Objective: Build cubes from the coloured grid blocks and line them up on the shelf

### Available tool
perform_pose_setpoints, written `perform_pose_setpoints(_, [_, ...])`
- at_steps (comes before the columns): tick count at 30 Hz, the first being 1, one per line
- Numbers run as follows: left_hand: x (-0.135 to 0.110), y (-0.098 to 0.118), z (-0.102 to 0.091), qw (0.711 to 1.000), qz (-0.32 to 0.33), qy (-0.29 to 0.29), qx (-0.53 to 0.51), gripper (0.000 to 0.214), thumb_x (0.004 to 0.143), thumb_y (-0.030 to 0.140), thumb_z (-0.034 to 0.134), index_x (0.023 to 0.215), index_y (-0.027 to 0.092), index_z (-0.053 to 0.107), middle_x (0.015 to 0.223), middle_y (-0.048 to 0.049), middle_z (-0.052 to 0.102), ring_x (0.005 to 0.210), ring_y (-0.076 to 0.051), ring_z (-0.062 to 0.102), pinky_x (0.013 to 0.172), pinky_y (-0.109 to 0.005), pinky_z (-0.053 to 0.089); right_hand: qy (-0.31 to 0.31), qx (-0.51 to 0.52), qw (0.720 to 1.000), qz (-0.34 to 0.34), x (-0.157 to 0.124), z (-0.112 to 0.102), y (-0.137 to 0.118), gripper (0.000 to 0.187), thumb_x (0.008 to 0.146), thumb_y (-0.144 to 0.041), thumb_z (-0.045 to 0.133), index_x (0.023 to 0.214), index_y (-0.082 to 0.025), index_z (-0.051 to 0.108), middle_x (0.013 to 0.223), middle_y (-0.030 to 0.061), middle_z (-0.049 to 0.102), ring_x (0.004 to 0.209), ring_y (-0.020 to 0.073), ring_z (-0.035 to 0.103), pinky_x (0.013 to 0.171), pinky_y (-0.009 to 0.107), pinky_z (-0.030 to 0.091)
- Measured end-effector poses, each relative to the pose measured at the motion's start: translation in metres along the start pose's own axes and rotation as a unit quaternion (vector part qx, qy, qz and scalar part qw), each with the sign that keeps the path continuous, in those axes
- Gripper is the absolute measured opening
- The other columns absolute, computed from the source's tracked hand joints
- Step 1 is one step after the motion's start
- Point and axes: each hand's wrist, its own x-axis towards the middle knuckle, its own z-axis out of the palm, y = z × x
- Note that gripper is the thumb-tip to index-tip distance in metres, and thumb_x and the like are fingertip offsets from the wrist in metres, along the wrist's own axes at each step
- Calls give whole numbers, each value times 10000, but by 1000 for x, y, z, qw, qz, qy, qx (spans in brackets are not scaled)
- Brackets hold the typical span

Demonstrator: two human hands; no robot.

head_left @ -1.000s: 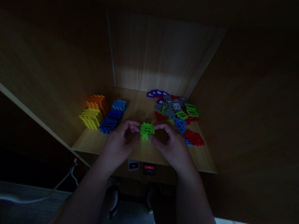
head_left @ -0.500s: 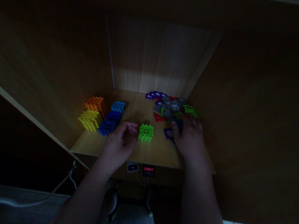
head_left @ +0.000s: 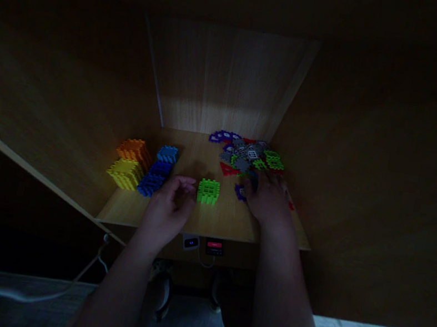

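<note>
My left hand (head_left: 172,203) rests beside a stack of bright green square interlocking tiles (head_left: 208,191); its fingers curl loosely, thumb apart, with nothing between them. My right hand (head_left: 269,198) reaches palm down over the near side of a pile of mixed tiles (head_left: 245,154), thumb and fingers apart. Its fingertips are partly hidden and dim, near a blue piece (head_left: 253,179). A purple tile (head_left: 240,192) lies by the right thumb. In the pile are grey, green, red and purple pieces.
Left on the wooden shelf (head_left: 186,223) stand stacks of orange tiles (head_left: 135,150), yellow tiles (head_left: 126,173), dark blue tiles (head_left: 155,178) and light blue tiles (head_left: 168,154). Cabinet walls enclose both sides. Below the front edge are two small devices, one a phone-like screen (head_left: 214,247), with a cable.
My right hand has shifted slightly over the pile's near side, uncovering a red piece to its right. The view has moved a little; my left hand stays by the green stack.
</note>
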Motion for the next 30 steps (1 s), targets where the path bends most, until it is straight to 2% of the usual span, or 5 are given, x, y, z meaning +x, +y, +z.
perform_pose_setpoints(7, [0,1,0,1000,4,4,-9,274,954,211,650,1225,237,681,1115,-43,769,1081,-219,741,986,-374,576,1,-18,1000,19,2,-3,0,579,1078,-519,465,1429,-111,679,1461,290,633,1419,474,519,1139,628,440])
perform_pose_setpoints(14, [0,-4,2,1000,1,7,-22,279,958,214,664,1234,240,682,1122,-42,765,1065,-212,739,963,-362,579,21,0,1000,9,-2,3,4,625,1077,-514,484,1500,-78,629,1738,255,408,1578,509,357,1199,686,398])
perform_pose_setpoints(20, [-1,-5,1,999,1,5,-32,272,965,215,658,1233,252,683,1120,-36,761,1068,-210,735,955,-356,578,107,76,990,-49,2,0,3,512,1057,-418,546,1398,-69,698,1565,274,607,1500,445,499,1229,644,416])
perform_pose_setpoints(25, [0,-5,1,999,-6,4,-33,264,974,228,652,1236,255,680,1127,-34,766,1085,-214,739,980,-366,573,226,279,931,-66,-1,-17,2,281,1040,-369,597,1147,-209,802,1236,151,778,1183,316,731,1075,515,581])
perform_pose_setpoints(30, [0,-4,2,1000,-1,6,-31,247,987,231,660,1232,247,689,1144,-37,769,1090,-212,737,993,-363,567,180,479,859,-14,-12,-20,0,204,956,-409,762,1094,-259,767,1073,60,797,942,237,766,866,408,635])
